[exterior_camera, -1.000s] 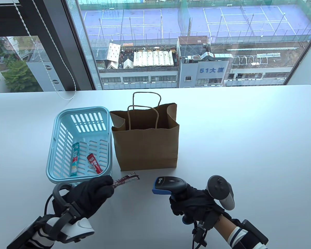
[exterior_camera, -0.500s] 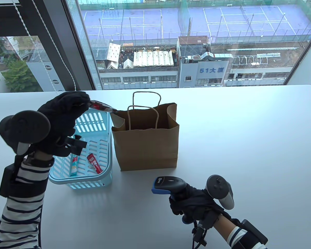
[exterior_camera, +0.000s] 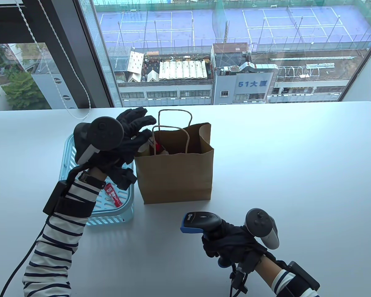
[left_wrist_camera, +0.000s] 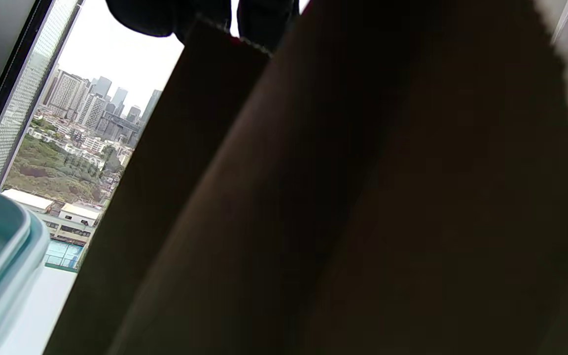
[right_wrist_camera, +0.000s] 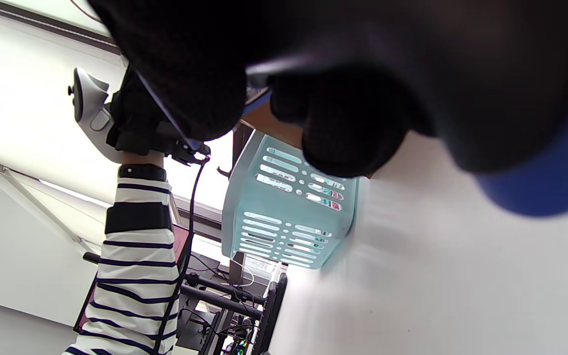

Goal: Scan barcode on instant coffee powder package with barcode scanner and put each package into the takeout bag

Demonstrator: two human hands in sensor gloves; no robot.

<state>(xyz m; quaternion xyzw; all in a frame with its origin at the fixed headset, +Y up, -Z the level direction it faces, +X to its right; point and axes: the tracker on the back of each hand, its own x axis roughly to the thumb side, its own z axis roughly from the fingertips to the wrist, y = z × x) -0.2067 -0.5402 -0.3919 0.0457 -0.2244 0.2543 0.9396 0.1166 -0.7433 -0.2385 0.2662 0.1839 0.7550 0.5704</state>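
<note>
The brown paper takeout bag (exterior_camera: 176, 173) stands open at mid-table and fills the left wrist view as a dark wall (left_wrist_camera: 363, 197). My left hand (exterior_camera: 136, 126) hovers over the bag's left rim with fingers spread and straight. A red-and-white coffee packet (exterior_camera: 157, 147) sits just below the thumb, inside the bag's mouth, and seems free of the fingers. My right hand (exterior_camera: 232, 244) grips the black and blue barcode scanner (exterior_camera: 201, 219) near the front edge, its head pointing left. A red packet (exterior_camera: 113, 195) lies in the light blue basket (exterior_camera: 111, 216).
The basket stands directly left of the bag, touching it, and shows as a slotted wall in the right wrist view (right_wrist_camera: 289, 207). My striped left sleeve (exterior_camera: 55, 241) crosses over the basket. A window runs behind the table's far edge.
My left hand lifted the dark red packet from beside the scanner, carried it up over the basket to the bag's mouth, and its fingers have spread there. The right hand and scanner stayed put.
</note>
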